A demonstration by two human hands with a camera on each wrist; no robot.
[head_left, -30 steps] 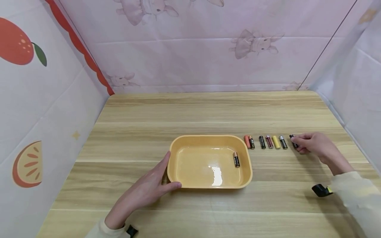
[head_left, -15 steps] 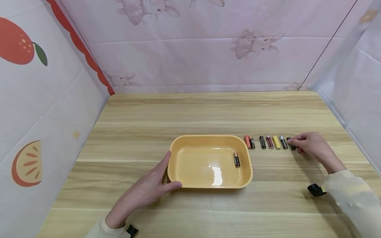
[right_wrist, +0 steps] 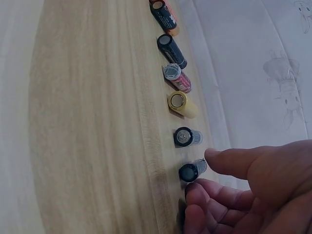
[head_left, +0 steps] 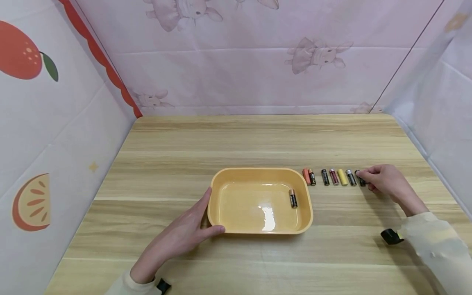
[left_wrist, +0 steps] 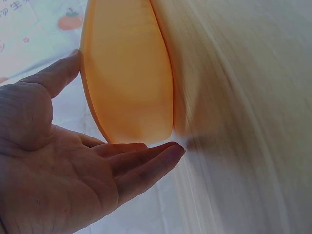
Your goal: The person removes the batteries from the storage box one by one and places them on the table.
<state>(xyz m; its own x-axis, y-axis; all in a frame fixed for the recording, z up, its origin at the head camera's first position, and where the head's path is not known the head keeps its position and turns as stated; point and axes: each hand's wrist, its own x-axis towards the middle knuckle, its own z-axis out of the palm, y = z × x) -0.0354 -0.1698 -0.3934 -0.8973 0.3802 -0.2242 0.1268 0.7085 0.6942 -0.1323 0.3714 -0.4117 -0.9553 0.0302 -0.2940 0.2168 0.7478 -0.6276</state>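
My left hand [head_left: 184, 232] lies at the left end of a yellow plastic tray [head_left: 259, 229], with thumb along the near side and fingers against the end. In the left wrist view those fingers are nearly straight. A black battery with a copper-coloured top [head_left: 293, 198] lies inside at the right. Right of the tray, my right hand [head_left: 387, 180] has a dark battery [right_wrist: 189, 172] between thumb and fingertips, at the right end of a row. Next to it are a black-and-silver battery [head_left: 350, 178], a yellow one [head_left: 342, 178], a dark red one [head_left: 334, 177] and a black one [head_left: 325, 177].
An orange-red battery [head_left: 306, 176] and a black-and-copper battery [head_left: 312, 177] lie side by side close to the tray's right rim. The wooden table [head_left: 221, 141] meets printed cloth walls at the back and sides. A black strap piece [head_left: 391, 236] hangs at the right sleeve.
My right hand has shifted the dark battery left, closer to the black-and-silver one, and has then stayed nearly still. The left hand and tray have not moved.
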